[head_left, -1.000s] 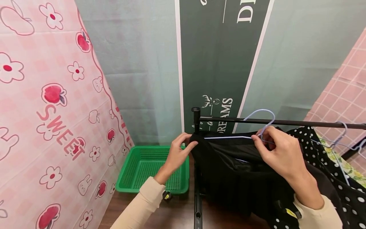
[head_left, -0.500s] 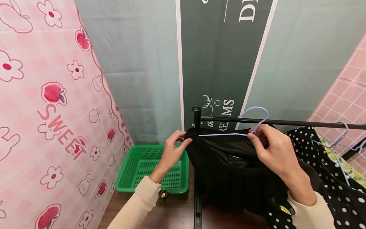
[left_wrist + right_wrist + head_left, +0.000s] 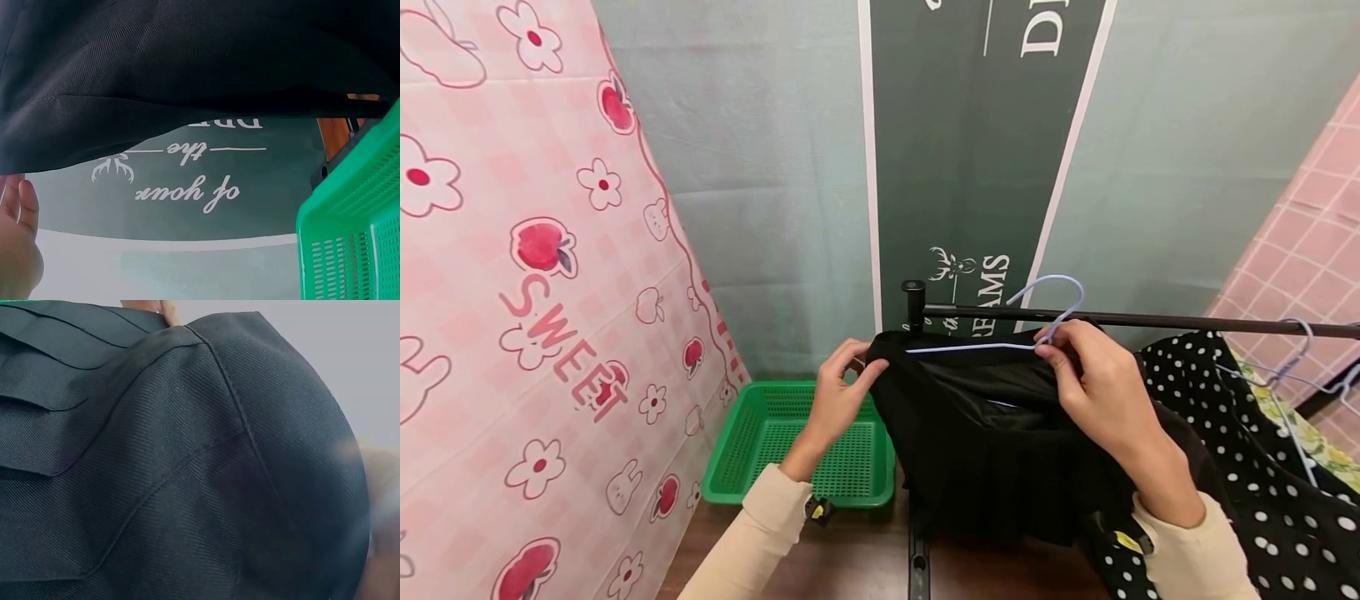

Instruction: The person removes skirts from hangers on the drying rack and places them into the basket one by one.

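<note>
A black pleated skirt point(image 3: 977, 475) hangs spread between my two hands, its waist opening facing up. Along that opening runs a light blue hanger point(image 3: 973, 347), and its curved hook overlaps the rack's rail. My left hand point(image 3: 837, 398) pinches the skirt's left waist corner between thumb and fingers. With thumb and forefinger, my right hand point(image 3: 1105, 383) grips the hanger just below its hook. Pleats and stitched seams of the skirt point(image 3: 156, 437) fill most of the right wrist view. The hanger's right end is hidden behind my right hand and the cloth.
A black rack rail point(image 3: 1187, 321) crosses to the right from an upright post point(image 3: 914, 304). A polka-dot garment point(image 3: 1270, 467) hangs to the right beside other blue hangers point(image 3: 1292, 358). On the brown floor at left stands a green basket point(image 3: 724, 467), near a pink patterned curtain point(image 3: 565, 333).
Both hands have moved left and slightly up, carrying the skirt and hanger with them. The hook has slid left along the rail in view. Both grips look the same.
</note>
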A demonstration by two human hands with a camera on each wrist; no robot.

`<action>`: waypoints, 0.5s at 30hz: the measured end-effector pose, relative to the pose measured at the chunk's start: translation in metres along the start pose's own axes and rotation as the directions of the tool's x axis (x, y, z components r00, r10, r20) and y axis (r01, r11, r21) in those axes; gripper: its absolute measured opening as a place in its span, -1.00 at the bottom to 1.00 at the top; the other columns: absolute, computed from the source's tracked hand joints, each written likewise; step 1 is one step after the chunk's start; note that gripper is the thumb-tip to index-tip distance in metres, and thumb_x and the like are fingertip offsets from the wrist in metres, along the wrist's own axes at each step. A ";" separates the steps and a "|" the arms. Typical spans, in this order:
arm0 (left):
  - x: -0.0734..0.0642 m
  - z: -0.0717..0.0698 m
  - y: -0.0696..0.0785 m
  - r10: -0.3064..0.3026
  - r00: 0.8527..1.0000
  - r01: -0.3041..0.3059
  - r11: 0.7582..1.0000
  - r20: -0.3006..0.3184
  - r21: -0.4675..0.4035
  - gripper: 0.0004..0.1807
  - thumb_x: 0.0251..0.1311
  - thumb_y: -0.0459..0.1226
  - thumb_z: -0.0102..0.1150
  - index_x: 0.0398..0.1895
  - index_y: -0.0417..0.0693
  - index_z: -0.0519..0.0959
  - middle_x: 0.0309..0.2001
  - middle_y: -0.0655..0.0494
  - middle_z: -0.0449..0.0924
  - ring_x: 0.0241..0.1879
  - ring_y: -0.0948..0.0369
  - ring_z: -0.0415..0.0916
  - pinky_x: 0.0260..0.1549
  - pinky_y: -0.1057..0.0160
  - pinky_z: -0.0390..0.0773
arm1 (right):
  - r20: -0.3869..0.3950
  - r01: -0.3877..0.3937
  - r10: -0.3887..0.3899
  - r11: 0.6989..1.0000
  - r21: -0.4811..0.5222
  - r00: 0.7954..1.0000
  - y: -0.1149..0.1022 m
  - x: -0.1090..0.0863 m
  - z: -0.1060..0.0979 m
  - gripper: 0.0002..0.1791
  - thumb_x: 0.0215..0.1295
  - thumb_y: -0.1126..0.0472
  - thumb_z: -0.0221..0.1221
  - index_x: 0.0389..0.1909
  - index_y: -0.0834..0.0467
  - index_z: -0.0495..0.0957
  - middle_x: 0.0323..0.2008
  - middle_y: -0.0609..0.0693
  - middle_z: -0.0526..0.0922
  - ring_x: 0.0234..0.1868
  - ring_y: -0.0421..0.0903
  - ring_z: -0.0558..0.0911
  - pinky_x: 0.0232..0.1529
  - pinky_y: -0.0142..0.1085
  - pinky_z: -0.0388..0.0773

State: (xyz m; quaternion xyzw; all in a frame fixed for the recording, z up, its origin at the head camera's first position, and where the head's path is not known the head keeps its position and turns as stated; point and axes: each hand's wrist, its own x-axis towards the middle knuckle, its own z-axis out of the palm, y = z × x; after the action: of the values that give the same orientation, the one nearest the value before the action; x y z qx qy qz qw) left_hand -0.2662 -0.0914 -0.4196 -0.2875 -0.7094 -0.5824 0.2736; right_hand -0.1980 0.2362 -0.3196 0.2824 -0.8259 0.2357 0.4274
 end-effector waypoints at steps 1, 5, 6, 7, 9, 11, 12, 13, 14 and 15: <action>0.000 -0.001 0.000 -0.005 1.000 0.005 1.000 0.000 0.003 -0.84 0.41 -0.37 0.36 -0.01 -0.03 0.73 -0.16 0.03 0.67 -0.22 0.22 0.53 -0.17 0.30 0.55 | -0.001 -0.002 0.002 1.000 0.002 1.000 0.000 0.000 0.001 -0.86 0.27 0.47 0.37 -0.23 0.29 0.61 -0.22 0.10 0.76 -0.29 -0.29 0.50 -0.22 -0.42 0.37; 0.001 -0.003 0.003 -0.014 1.000 0.014 1.000 -0.012 0.026 -0.85 0.39 -0.40 0.35 -0.04 -0.05 0.72 -0.16 0.03 0.66 -0.22 0.25 0.50 -0.17 0.32 0.51 | -0.020 -0.003 0.004 1.000 0.004 1.000 0.000 0.002 0.005 -0.83 0.23 0.50 0.40 -0.25 0.28 0.61 -0.22 0.08 0.77 -0.30 -0.21 0.53 -0.21 -0.41 0.39; 0.001 -0.004 0.003 -0.012 1.000 0.012 0.999 -0.017 0.033 -0.84 0.38 -0.43 0.35 -0.05 -0.06 0.72 -0.16 0.02 0.66 -0.22 0.25 0.49 -0.18 0.32 0.50 | -0.028 0.000 0.000 1.000 0.006 1.000 -0.001 0.003 0.007 -0.82 0.22 0.51 0.40 -0.25 0.27 0.61 -0.22 0.07 0.77 -0.30 -0.20 0.54 -0.22 -0.41 0.39; 0.001 -0.005 0.004 -0.003 1.000 0.004 0.999 -0.022 0.038 -0.83 0.37 -0.46 0.35 -0.05 -0.10 0.71 -0.17 -0.01 0.66 -0.22 0.23 0.49 -0.18 0.30 0.49 | -0.039 0.006 -0.006 1.000 0.009 0.999 -0.001 0.003 0.008 -0.80 0.20 0.52 0.41 -0.26 0.27 0.61 -0.23 0.07 0.77 -0.31 -0.18 0.55 -0.22 -0.40 0.39; 0.002 -0.006 0.003 0.009 1.000 -0.008 0.999 -0.029 0.046 -0.82 0.35 -0.52 0.33 -0.05 -0.18 0.70 -0.16 -0.08 0.65 -0.22 0.20 0.49 -0.17 0.27 0.49 | -0.055 0.015 -0.015 1.000 0.013 0.998 -0.001 0.004 0.010 -0.78 0.16 0.53 0.43 -0.27 0.26 0.61 -0.23 0.07 0.77 -0.32 -0.15 0.56 -0.23 -0.40 0.40; 0.003 -0.007 0.001 0.026 0.999 -0.024 0.998 -0.034 0.054 -0.81 0.33 -0.56 0.31 -0.05 -0.26 0.69 -0.16 -0.15 0.64 -0.21 0.16 0.49 -0.15 0.24 0.49 | -0.060 0.018 -0.017 1.000 0.017 0.998 -0.001 0.005 0.013 -0.77 0.15 0.54 0.44 -0.28 0.25 0.61 -0.24 0.07 0.77 -0.31 -0.12 0.59 -0.22 -0.39 0.41; 0.003 -0.007 0.001 0.034 0.999 -0.032 0.998 -0.036 0.057 -0.81 0.32 -0.58 0.31 -0.05 -0.29 0.69 -0.16 -0.19 0.64 -0.21 0.14 0.50 -0.15 0.22 0.50 | -0.064 0.022 -0.020 1.000 0.017 0.998 -0.001 0.006 0.014 -0.76 0.15 0.54 0.44 -0.28 0.25 0.61 -0.24 0.07 0.77 -0.31 -0.11 0.60 -0.22 -0.38 0.41; 0.004 -0.008 0.000 0.042 0.998 -0.039 0.997 -0.037 0.059 -0.80 0.31 -0.59 0.30 -0.04 -0.31 0.68 -0.16 -0.21 0.64 -0.20 0.13 0.50 -0.14 0.21 0.50 | -0.065 0.022 -0.021 1.000 0.016 0.998 -0.001 0.006 0.014 -0.76 0.14 0.54 0.44 -0.29 0.25 0.60 -0.25 0.07 0.76 -0.31 -0.10 0.61 -0.22 -0.37 0.42; 0.004 -0.009 0.000 0.044 0.998 -0.042 0.997 -0.038 0.062 -0.79 0.31 -0.59 0.30 -0.04 -0.31 0.68 -0.16 -0.21 0.64 -0.20 0.13 0.51 -0.13 0.22 0.50 | -0.064 0.023 -0.022 1.000 0.015 0.998 -0.001 0.006 0.015 -0.76 0.15 0.54 0.44 -0.29 0.25 0.60 -0.25 0.08 0.76 -0.30 -0.10 0.61 -0.22 -0.37 0.42; 0.004 -0.009 0.000 0.045 0.998 -0.043 0.997 -0.039 0.064 -0.79 0.31 -0.59 0.30 -0.04 -0.30 0.69 -0.16 -0.19 0.64 -0.19 0.13 0.51 -0.13 0.23 0.51 | -0.067 0.027 -0.026 1.000 0.014 0.997 -0.001 0.007 0.016 -0.75 0.14 0.54 0.45 -0.29 0.25 0.60 -0.25 0.08 0.76 -0.31 -0.09 0.61 -0.23 -0.36 0.43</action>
State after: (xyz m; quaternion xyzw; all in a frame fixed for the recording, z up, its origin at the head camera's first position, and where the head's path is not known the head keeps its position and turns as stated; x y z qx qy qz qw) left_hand -0.2686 -0.1002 -0.4149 -0.2825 -0.7153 -0.5592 0.3095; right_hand -0.2094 0.2237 -0.3218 0.2884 -0.8056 0.2453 0.4558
